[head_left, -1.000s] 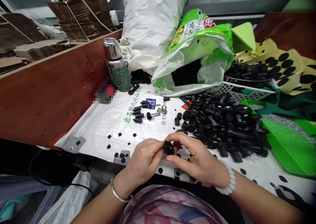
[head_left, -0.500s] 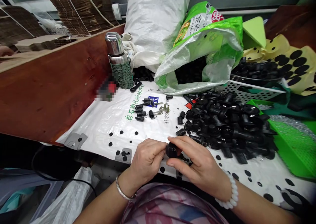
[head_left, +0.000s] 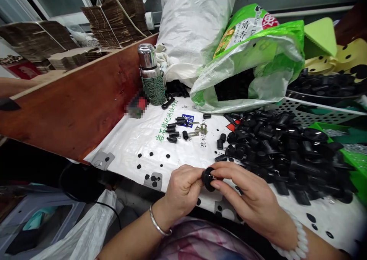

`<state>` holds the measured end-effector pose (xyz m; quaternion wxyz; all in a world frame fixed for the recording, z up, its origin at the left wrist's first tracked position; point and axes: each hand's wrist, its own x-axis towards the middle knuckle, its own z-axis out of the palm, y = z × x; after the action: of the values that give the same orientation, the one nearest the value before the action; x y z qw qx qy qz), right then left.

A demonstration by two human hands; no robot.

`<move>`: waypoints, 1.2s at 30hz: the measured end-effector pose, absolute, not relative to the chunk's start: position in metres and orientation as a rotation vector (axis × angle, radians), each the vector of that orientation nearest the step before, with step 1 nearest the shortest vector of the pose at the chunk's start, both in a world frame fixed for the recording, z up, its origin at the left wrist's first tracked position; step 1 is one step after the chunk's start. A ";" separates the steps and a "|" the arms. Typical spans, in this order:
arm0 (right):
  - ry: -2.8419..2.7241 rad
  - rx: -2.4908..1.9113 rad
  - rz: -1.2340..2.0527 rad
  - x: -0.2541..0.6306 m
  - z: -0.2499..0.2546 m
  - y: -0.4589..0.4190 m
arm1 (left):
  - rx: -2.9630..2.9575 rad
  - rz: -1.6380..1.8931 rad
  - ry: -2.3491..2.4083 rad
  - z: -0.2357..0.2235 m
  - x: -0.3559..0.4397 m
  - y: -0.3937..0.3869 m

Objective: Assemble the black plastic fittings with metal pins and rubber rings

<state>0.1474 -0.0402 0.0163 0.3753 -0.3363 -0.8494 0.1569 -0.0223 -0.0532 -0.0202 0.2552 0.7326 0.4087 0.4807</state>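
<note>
Between my two hands, over the near edge of the table, is a round black plastic part point(head_left: 208, 179) with a shiny, dish-like face. My left hand point(head_left: 185, 185) is closed, thumb and fingers pinching the part from the left. Thumb and fingertips of my right hand point(head_left: 248, 193) close on its face from the right; a tiny glint of metal shows there, too small to name. To the right lies a heap of similar black plastic parts point(head_left: 275, 149). Farther back are several small black caps point(head_left: 172, 130) and some flat brass-coloured metal pieces point(head_left: 201, 129).
A steel thermos point(head_left: 151, 74) in a green net stands by the reddish wooden board point(head_left: 77, 103). A green-white plastic bag point(head_left: 275, 61) of black parts lies open behind the heap. A green tray point(head_left: 358, 164) is at the right. A white sheet point(head_left: 123, 149) with black spots covers the table.
My view has turned left, so things appear farther right. My right fingertips, apart around the part before, now close against its face. My left hand keeps its pinch.
</note>
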 end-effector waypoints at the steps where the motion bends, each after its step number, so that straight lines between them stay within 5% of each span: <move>1: -2.177 -0.853 0.399 0.147 0.016 -0.040 | 1.986 1.313 1.112 -0.021 -0.021 -0.054; 19: -2.078 -0.969 0.489 0.173 0.019 -0.023 | 2.425 1.088 1.318 0.001 -0.044 -0.024; 28: -1.965 -1.002 0.466 0.193 0.002 -0.020 | 2.902 0.275 1.335 0.007 -0.069 0.066; 36: -1.791 -1.053 0.490 0.207 0.007 -0.025 | 2.657 0.748 1.108 0.019 -0.044 0.037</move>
<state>0.2070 -0.0252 0.0072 0.4826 -0.4322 -0.7348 0.2010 -0.0439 0.0370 0.0193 0.0834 0.8901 0.3714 0.2506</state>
